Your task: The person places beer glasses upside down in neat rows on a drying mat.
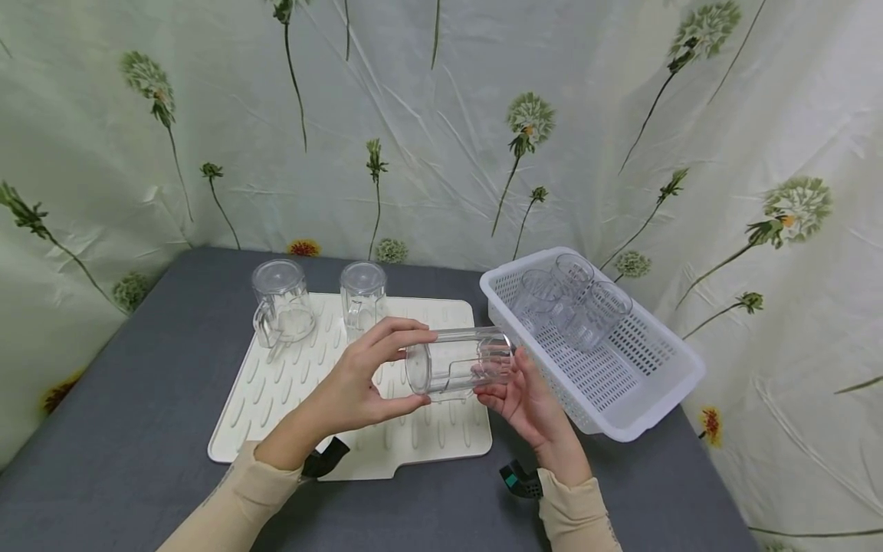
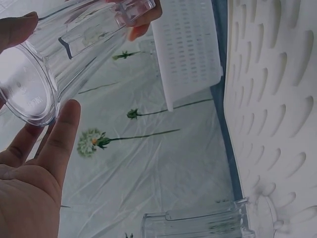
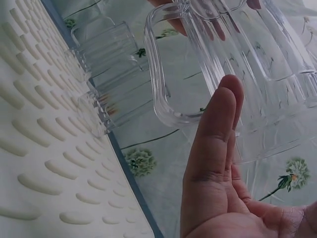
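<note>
A clear mug [image 1: 461, 359] lies sideways in the air above the white draining mat [image 1: 248, 406], held between both hands. At its base end, my left hand [image 1: 355, 383] grips it with thumb and fingers on opposite sides. Raised lettering shows on the mug's base in the left wrist view. My right hand [image 1: 531, 410] holds the mug around its rim end. In the right wrist view, the mug's handle [image 3: 157, 84] points toward the mat. Two more clear mugs, a left one [image 1: 283, 299] and a right one [image 1: 363, 295], stand upside down at the mat's back.
A white perforated basket [image 1: 665, 387] stands to the right of the mat, with clear glassware [image 1: 596, 314] inside toward its back. Both rest on a dark grey table [image 1: 138, 399]. A flower-patterned curtain [image 1: 441, 169] hangs behind the table and around its sides.
</note>
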The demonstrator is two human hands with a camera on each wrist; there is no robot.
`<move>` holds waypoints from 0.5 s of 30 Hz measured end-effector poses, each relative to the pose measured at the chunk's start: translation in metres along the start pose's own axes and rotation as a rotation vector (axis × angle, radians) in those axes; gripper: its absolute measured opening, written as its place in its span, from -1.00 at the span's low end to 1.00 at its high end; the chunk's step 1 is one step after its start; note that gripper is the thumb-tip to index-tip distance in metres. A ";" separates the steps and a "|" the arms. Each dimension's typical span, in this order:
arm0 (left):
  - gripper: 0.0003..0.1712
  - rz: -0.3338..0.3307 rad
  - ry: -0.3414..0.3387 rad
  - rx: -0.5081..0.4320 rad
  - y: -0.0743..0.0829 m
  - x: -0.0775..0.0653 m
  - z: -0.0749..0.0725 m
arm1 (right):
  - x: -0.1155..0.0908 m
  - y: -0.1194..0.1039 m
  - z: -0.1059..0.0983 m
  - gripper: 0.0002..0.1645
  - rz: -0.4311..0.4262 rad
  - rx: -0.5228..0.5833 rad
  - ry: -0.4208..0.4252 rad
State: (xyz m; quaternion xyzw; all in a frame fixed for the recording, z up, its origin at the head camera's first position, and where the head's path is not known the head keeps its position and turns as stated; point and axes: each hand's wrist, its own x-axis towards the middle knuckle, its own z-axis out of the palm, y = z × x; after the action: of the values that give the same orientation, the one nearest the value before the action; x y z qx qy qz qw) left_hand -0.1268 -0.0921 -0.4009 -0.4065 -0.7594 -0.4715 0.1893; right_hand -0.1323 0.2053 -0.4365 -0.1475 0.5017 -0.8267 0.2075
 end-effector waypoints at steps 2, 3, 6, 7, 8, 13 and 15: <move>-0.16 0.002 0.000 -0.004 0.000 0.001 -0.001 | 0.000 0.000 0.000 -0.45 0.003 -0.014 0.007; -0.16 -0.002 -0.002 -0.009 0.001 0.001 -0.001 | 0.000 0.000 0.000 -0.45 0.003 -0.021 0.014; -0.17 -0.009 -0.004 -0.020 0.001 0.001 -0.002 | 0.000 -0.001 0.001 -0.43 -0.001 -0.040 0.032; -0.17 -0.011 -0.005 -0.020 0.000 0.001 -0.001 | 0.000 0.000 0.001 -0.41 0.000 -0.049 0.044; -0.17 -0.020 -0.006 -0.023 0.000 0.001 -0.001 | 0.000 0.000 0.002 -0.39 0.004 -0.058 0.059; -0.17 -0.044 -0.008 -0.031 0.001 -0.001 -0.001 | -0.001 0.001 0.004 -0.28 0.036 -0.107 0.115; -0.17 -0.043 -0.007 -0.035 0.001 -0.002 -0.001 | -0.001 0.001 0.004 -0.25 0.044 -0.120 0.119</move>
State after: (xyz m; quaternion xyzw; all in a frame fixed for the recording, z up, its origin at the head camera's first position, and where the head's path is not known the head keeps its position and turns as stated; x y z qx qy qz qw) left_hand -0.1251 -0.0935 -0.4008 -0.3950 -0.7603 -0.4871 0.1693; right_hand -0.1292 0.2029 -0.4355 -0.0991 0.5648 -0.7978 0.1861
